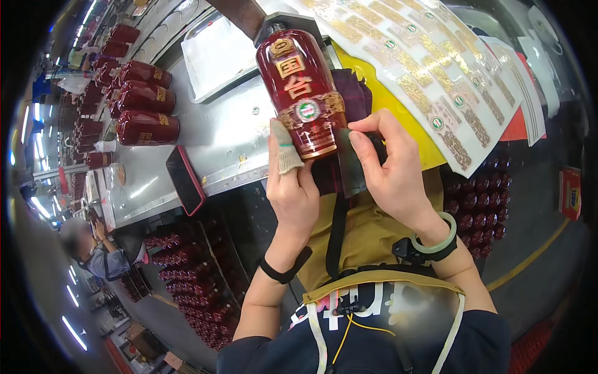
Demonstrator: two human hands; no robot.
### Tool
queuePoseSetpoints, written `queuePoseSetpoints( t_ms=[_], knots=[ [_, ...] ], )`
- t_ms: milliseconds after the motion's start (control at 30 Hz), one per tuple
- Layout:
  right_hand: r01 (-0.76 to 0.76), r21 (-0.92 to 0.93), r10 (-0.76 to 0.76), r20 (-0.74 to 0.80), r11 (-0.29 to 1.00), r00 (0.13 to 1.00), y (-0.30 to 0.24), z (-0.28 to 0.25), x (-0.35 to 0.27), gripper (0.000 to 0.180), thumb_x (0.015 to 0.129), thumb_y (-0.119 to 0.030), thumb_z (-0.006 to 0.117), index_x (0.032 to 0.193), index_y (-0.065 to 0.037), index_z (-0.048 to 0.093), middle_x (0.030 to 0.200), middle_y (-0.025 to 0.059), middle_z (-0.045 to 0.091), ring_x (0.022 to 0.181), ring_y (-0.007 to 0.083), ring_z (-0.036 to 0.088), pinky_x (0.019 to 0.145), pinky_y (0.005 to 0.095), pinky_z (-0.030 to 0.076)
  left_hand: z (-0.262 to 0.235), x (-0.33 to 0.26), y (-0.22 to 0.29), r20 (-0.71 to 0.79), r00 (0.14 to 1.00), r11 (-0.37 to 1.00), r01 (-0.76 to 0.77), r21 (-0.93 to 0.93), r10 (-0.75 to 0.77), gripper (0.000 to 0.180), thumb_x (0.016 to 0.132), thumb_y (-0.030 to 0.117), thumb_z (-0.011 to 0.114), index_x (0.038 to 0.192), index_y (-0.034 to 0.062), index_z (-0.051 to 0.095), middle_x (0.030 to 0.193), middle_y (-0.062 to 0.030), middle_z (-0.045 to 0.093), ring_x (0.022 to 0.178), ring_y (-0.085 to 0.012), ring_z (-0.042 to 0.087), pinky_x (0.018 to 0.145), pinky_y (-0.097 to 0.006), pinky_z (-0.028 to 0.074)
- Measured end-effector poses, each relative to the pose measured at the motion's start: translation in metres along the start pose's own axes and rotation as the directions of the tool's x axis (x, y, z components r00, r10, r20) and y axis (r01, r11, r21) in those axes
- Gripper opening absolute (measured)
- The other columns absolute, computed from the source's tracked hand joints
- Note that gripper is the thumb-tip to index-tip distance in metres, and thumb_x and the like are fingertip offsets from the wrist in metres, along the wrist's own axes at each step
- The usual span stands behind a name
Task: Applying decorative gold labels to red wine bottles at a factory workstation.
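A dark red glossy bottle (pixel 314 68) with gold characters and an ornate gold band leans in front of me, its neck resting against a dark metal holder (pixel 243 15). My left hand (pixel 289 193) grips the bottle's lower left side; one finger wears a knitted finger cover (pixel 288 159). At the lower right edge of the bottle, my right hand (pixel 392 168) pinches with thumb and index finger. Whatever lies in that pinch is too small to make out. A dark, see-through strip (pixel 352 165) shows just below the bottle, between my hands.
Decal sheets (pixel 430 62) with gold patterns lie at the right over a yellow sheet (pixel 383 93) and dark cloth (pixel 352 93). A paper-lined tray (pixel 215 56), red bottles (pixel 148 128) and a phone (pixel 185 181) are leftward. Racked bottles (pixel 193 280) stand below; a person (pixel 106 249) works far left.
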State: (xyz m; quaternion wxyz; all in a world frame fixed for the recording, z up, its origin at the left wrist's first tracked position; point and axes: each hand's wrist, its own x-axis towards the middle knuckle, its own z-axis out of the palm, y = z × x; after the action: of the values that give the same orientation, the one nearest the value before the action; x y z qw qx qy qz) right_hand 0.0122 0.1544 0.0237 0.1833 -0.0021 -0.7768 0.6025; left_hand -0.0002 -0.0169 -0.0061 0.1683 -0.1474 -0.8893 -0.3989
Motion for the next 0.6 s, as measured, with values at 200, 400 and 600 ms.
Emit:
queuePoseSetpoints(
  t_ms=[200,400,600],
  knots=[
    [-0.046,0.053,0.045,0.008,0.998,0.999,0.000,0.003,-0.002,0.007,0.097,-0.002,0.065,0.100,0.003,0.061,0.088,0.0164,0.062,0.078,0.0300,0.062,0.072,0.0375,0.049,0.004,0.028,0.019,0.109,0.902,0.872,-0.432,0.230,0.418,0.062,0.085,-0.014,0.065,0.145,-0.0032,0.056,0.151,-0.0235,0.054,0.141,-0.0412,0.051,0.115,-0.048,0.044],
    [-0.021,0.050,0.021,0.006,0.999,1.000,0.000,0.002,0.001,0.007,0.096,-0.002,0.065,0.101,0.003,0.061,0.088,0.0162,0.062,0.078,0.0295,0.062,0.072,0.0375,0.049,-0.004,-0.001,-0.004,-0.028,0.997,0.997,-0.076,0.029,0.076,0.056,0.091,-0.011,0.066,0.145,-0.0039,0.055,0.154,-0.0242,0.050,0.144,-0.0416,0.047,0.115,-0.048,0.044],
    [-0.032,0.065,0.032,0.003,0.997,0.999,0.002,0.002,0.002,0.009,0.096,-0.003,0.066,0.100,0.003,0.061,0.088,0.0165,0.063,0.080,0.0305,0.064,0.075,0.0373,0.051,0.003,0.026,0.017,0.070,0.907,0.880,-0.421,0.219,0.416,0.056,0.081,-0.013,0.072,0.136,-0.0049,0.064,0.147,-0.0252,0.057,0.137,-0.0450,0.054,0.111,-0.051,0.049]
  ],
)
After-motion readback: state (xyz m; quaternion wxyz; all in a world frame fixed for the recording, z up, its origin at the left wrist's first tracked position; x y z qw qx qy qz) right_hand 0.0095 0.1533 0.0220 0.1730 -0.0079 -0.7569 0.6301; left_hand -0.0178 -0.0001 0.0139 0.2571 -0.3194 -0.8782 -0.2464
